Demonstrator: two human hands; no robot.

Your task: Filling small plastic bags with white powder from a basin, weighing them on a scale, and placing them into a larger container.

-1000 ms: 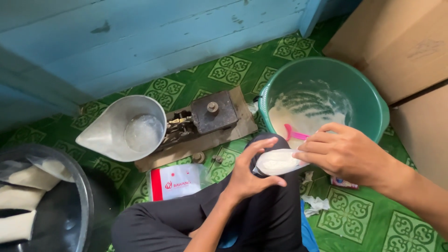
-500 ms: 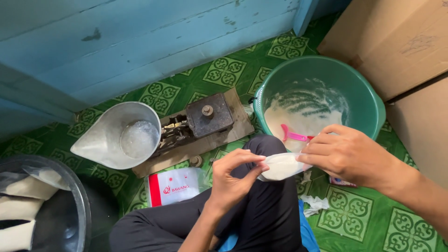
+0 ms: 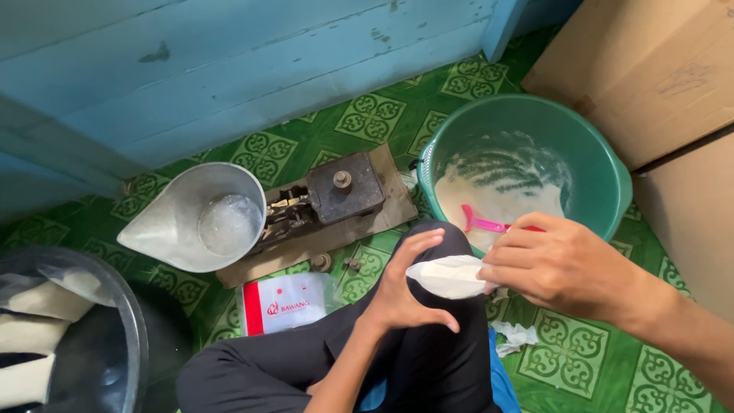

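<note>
From my feed, much is cut off. At the lower left only part of a dark round tub [image 3: 115, 336] with a clear rim shows, with pale packed pieces [image 3: 34, 306] inside that I cannot identify. The cardboard boxes [image 3: 650, 69] at the right run out of frame, and my right forearm leaves the picture at the lower right corner. What fills the small white pouch [image 3: 449, 275] I cannot tell.

My right hand [image 3: 562, 264] is closed on the right end of that pouch, fingers curled over it. My left hand [image 3: 405, 294] is narrowly open, thumb and forefinger touching the pouch's left end, the other fingers curled loose. The pouch sits between both hands, just above my knee in dark trousers [image 3: 413, 359].

The floor [image 3: 566, 352] is covered in green sheeting with a paler square pattern, and a blue painted plank wall [image 3: 229, 69] stands behind. A green plastic basin [image 3: 604, 153] holds a whitish mass and a pink scoop [image 3: 483, 223], just beyond my right hand. An old balance scale [image 3: 336, 191] on a wooden board carries a metal pan [image 3: 199, 218] with a clear bag in it.

A flat white packet [image 3: 287, 302] with a red stripe down its left edge lies on the floor below the scale, beside my leg. A crumpled white scrap [image 3: 514, 336] lies near my right wrist.
</note>
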